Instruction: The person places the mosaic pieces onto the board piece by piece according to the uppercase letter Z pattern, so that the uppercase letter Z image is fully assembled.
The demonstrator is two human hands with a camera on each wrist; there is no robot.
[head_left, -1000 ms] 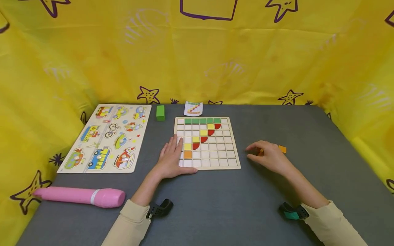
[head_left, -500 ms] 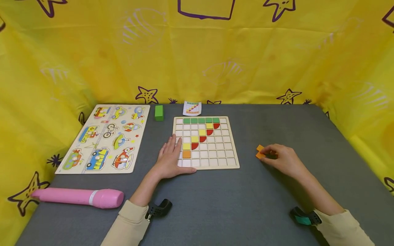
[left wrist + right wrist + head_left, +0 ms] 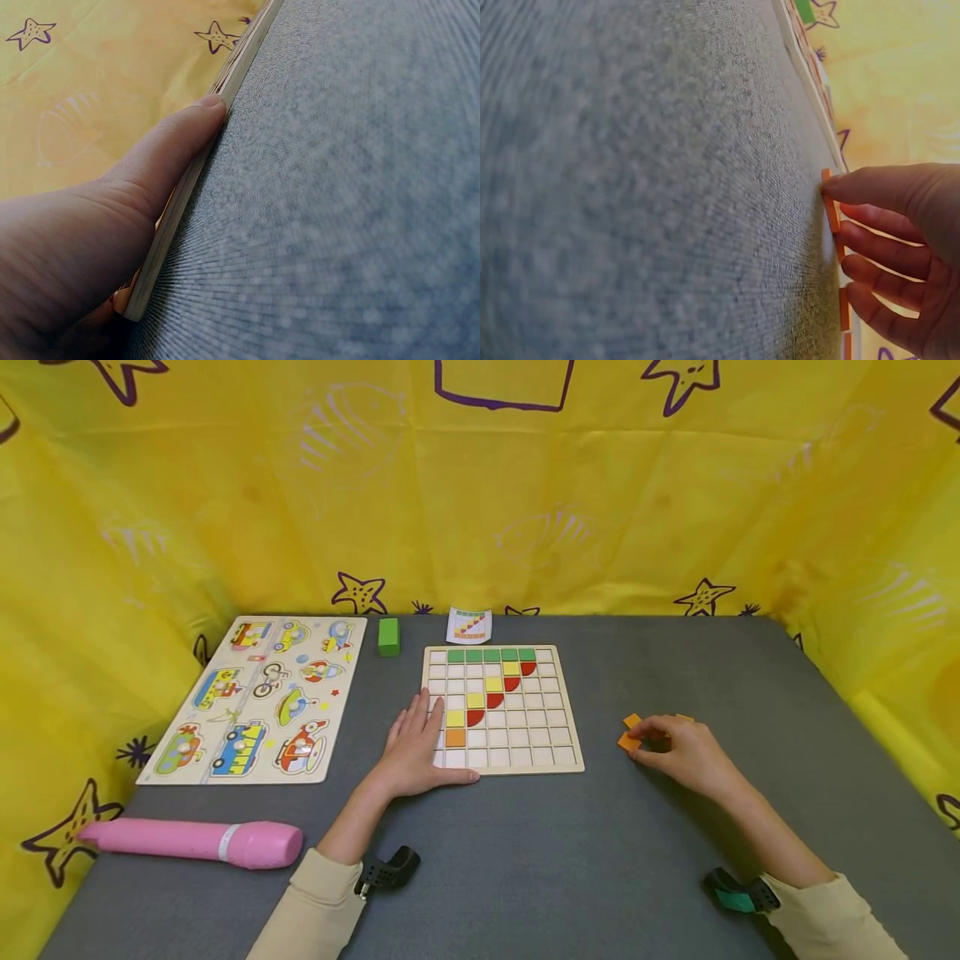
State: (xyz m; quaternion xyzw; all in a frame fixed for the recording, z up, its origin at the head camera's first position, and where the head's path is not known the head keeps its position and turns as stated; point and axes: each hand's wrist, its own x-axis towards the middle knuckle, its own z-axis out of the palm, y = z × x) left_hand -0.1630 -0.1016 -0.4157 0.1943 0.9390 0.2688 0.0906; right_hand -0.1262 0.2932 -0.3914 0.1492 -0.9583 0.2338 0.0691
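In the head view a wooden grid board (image 3: 534, 737) lies flat, with green, yellow and red pieces and one orange tile (image 3: 455, 737) in its squares. My left hand (image 3: 411, 752) rests over its left front corner, fingers straight. Its thumb lies along the board's front edge (image 3: 180, 199) in the left wrist view. To the right of the board, my right hand (image 3: 686, 752) pinches an orange square tile (image 3: 627, 742) at the table surface with thumb and fingertips. Another orange tile (image 3: 632, 721) is just behind it, and one more (image 3: 684, 717) peeks out behind the knuckles.
A small pattern card (image 3: 470, 626) sits behind the board, beside a green block (image 3: 388, 637). At left lie a vehicle puzzle board (image 3: 255, 702) and a large pink marker-shaped object (image 3: 191, 842). Yellow cloth (image 3: 480, 485) hangs behind the dark grey table (image 3: 540, 868).
My right hand has gone from hovering over the orange tiles, fingers apart, to pinching one of them; it sits farther right than a second ago. My left hand stays on the board.
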